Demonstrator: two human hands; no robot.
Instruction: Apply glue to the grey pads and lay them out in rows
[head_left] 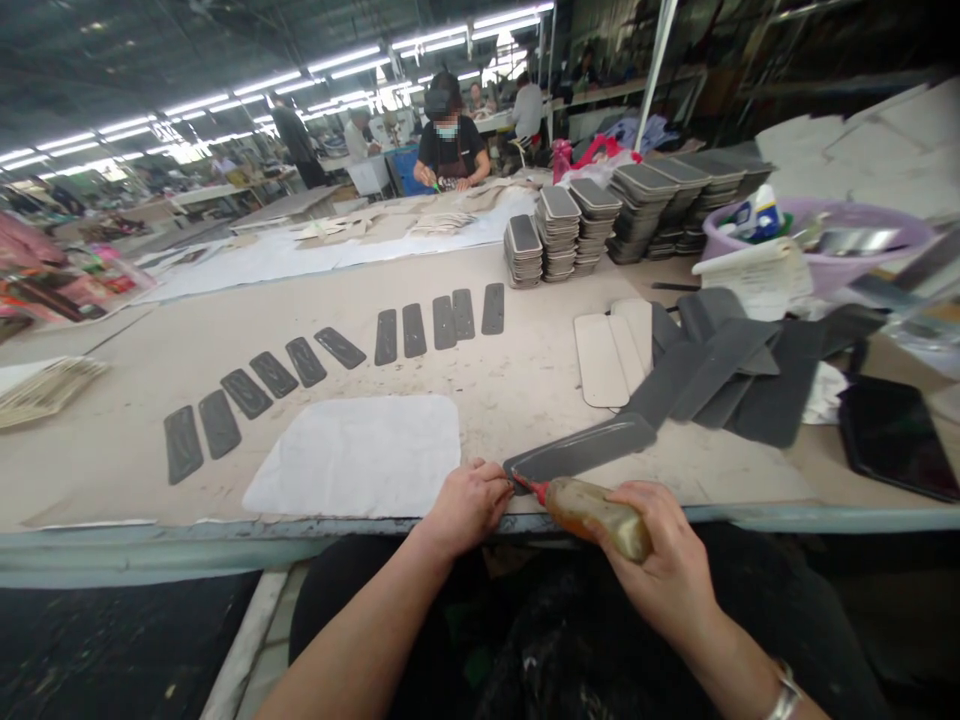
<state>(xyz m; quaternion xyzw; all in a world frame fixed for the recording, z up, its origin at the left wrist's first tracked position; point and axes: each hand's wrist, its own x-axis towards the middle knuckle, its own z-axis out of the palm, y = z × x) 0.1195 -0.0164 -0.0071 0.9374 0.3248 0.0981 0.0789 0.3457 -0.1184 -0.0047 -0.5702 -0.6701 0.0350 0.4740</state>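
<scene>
My right hand (664,550) is wrapped round a yellowish squeeze bottle (592,512), its red nozzle pointing left at the near end of a long dark grey strip (585,446). A glossy line of liquid runs along the strip's edges. At that same end my left hand (474,500) has its fingers pinched together on the strip's tip. Left of it lies a white sheet (367,455) with rounded corners. Beyond the sheet, several short dark grey pieces (304,361) with glossy marks lie in a curved row.
Loose dark strips (720,370) and pale pieces (601,360) lie to the right, near a black phone-like slab (896,435). Stacks of pieces (559,235) and a purple basin (862,215) stand behind. A person (452,140) works across the table.
</scene>
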